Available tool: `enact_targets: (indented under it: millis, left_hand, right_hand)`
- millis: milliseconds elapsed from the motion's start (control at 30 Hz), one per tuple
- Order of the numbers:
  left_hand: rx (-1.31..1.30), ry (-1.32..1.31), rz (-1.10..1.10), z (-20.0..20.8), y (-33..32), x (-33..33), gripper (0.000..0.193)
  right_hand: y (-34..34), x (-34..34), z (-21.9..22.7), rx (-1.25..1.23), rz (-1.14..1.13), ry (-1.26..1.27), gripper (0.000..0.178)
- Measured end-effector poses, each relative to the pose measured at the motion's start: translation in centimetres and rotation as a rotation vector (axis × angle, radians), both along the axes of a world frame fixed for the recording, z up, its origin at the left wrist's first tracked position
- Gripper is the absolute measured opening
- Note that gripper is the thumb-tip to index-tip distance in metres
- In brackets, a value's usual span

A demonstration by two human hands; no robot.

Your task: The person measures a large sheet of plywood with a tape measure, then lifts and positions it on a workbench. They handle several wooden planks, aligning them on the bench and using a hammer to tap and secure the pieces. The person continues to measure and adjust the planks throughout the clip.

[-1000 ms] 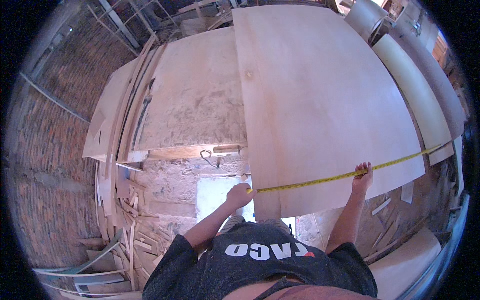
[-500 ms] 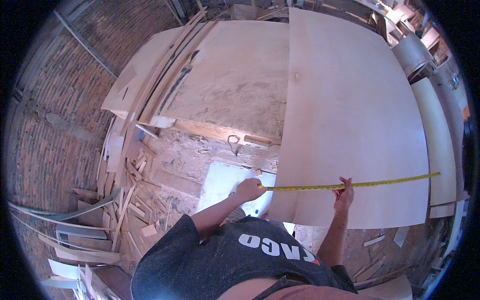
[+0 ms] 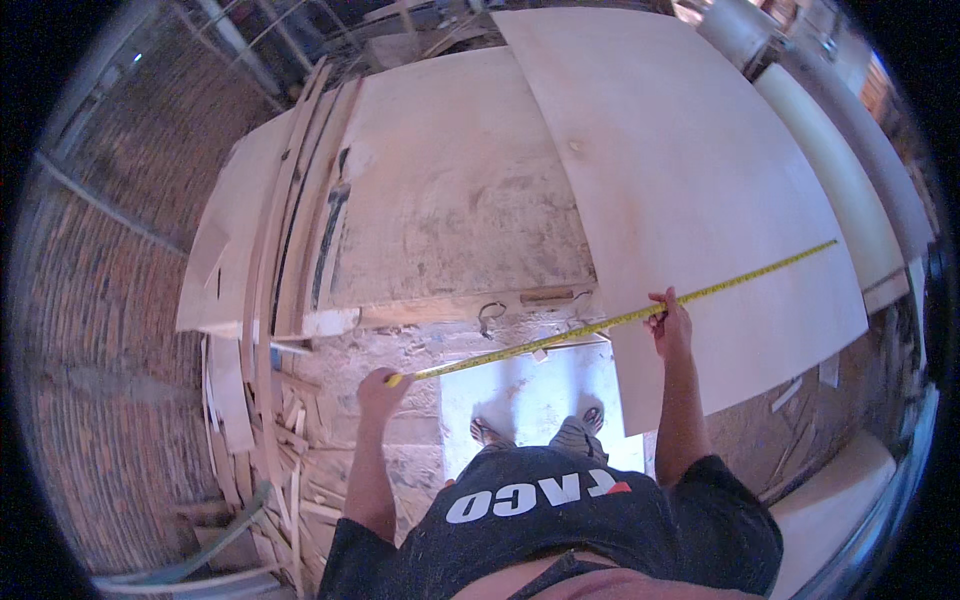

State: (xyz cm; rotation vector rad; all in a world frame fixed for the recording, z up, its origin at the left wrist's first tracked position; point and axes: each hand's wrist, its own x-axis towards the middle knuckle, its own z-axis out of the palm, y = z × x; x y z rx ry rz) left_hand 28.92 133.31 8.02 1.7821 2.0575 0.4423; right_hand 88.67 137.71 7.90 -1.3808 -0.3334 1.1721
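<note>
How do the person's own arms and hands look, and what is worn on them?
The left hand and the right hand wear no gloves. The forearms are bare, with no watch or band visible. The dark short sleeves belong to a dark T-shirt with large white lettering and a small red mark.

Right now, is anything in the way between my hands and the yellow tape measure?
Nothing visible: your left hand holds the tape measure at its left end, and your right hand touches it partway along.

Yellow tape measure (image 3: 600, 326), black shirt (image 3: 560, 528)
</note>
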Motion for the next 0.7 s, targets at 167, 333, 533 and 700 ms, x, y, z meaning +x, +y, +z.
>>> enact_targets:
  millis: [167,333,533,700]
  left_hand:
    - [0.128,0.01,0.01,0.9,2.9,-14.0,0.033]
    - [0.163,0.02,0.049,3.6,7.5,-20.1,0.033]
    - [0.138,-0.052,0.141,1.8,16.0,-23.5,0.038]
    - [0.104,0.049,0.146,5.0,22.4,-22.7,0.045]
  right_hand:
    - [2.6,-6.3,-0.5,0.006,-0.034,0.099,0.047]
    - [8.0,-14.1,0.3,-0.093,0.037,0.196,0.043]
    - [17.1,-19.8,-1.9,0.177,0.368,0.07,0.027]
    - [24.3,-29.1,-3.8,-0.019,0.41,0.419,0.025]
